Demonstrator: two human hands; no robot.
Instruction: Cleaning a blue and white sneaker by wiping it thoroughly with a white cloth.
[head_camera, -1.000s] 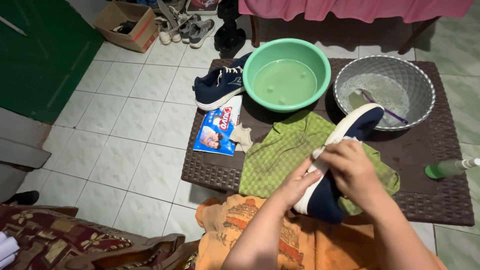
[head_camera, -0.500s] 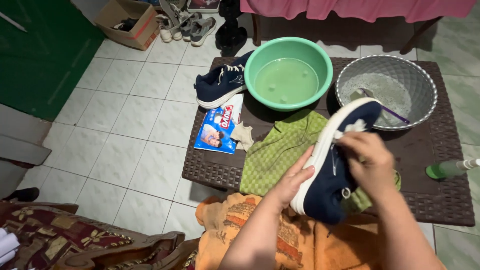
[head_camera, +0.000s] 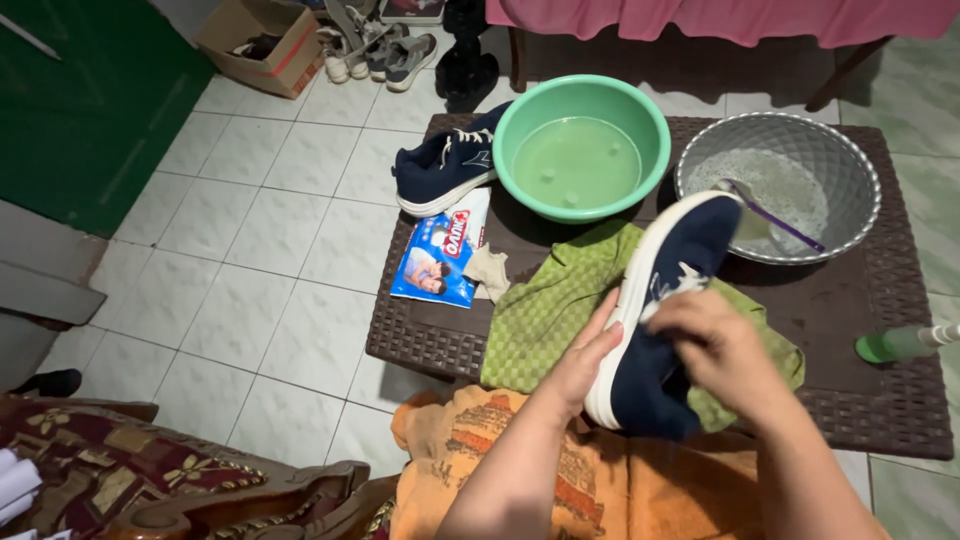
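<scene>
Wicker table (head_camera: 900, 420); both hands, left (head_camera: 590, 355) and right (head_camera: 715, 345), closed around navy shoe (head_camera: 660, 300)

We see bare tabletop (head_camera: 820, 320) to the right of the shoe (head_camera: 660, 310), open out to the green bottle (head_camera: 895, 343) at the table's right edge. Ahead, the green basin (head_camera: 582, 145) and the grey basin (head_camera: 778, 180) stand side by side with only a narrow gap between them, closing off the far side. To the left, the green cloth (head_camera: 545, 315) lies flat; beyond it the packet (head_camera: 440, 250) and the second shoe (head_camera: 445, 170) crowd the far left corner. The near left strip of table stays open.
</scene>
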